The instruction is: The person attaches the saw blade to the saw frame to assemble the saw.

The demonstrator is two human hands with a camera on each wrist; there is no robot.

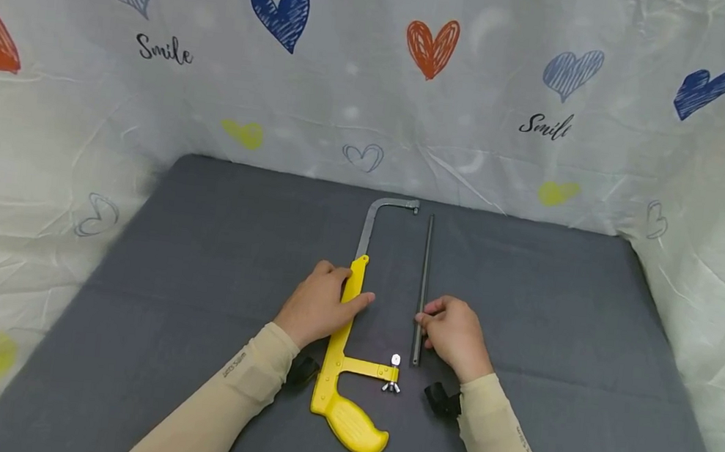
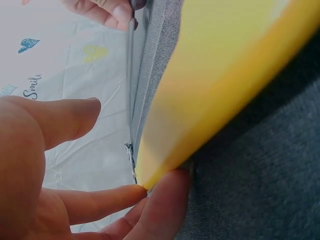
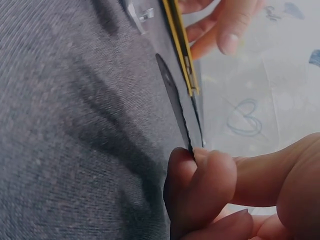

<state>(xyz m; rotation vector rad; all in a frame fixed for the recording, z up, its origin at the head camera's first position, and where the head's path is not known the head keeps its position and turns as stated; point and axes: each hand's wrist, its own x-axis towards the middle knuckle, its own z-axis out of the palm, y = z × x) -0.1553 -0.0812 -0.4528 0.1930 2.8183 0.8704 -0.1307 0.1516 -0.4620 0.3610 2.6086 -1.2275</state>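
Observation:
A yellow hacksaw frame [image 1: 338,345] with a grey metal front bow [image 1: 366,231] lies lengthwise on the dark cloth, its handle [image 1: 358,426] toward me. A wing nut [image 1: 390,387] shows at its rear arm. My left hand [image 1: 316,307] lies over the frame's yellow spine. In the left wrist view its fingertips touch the spine's edge [image 2: 165,135], while the thumb [image 2: 75,117] stands away from it. A slim dark saw blade [image 1: 426,262] lies lengthwise to the right of the frame, apart from it. My right hand [image 1: 455,335] pinches the blade between thumb and fingers; its toothed edge [image 3: 184,117] shows.
Dark grey cloth [image 1: 215,240] covers the table. A white curtain [image 1: 349,99] printed with hearts hangs behind and at both sides. Black straps [image 1: 442,400] sit at my wrists, below the beige sleeves [image 1: 506,433].

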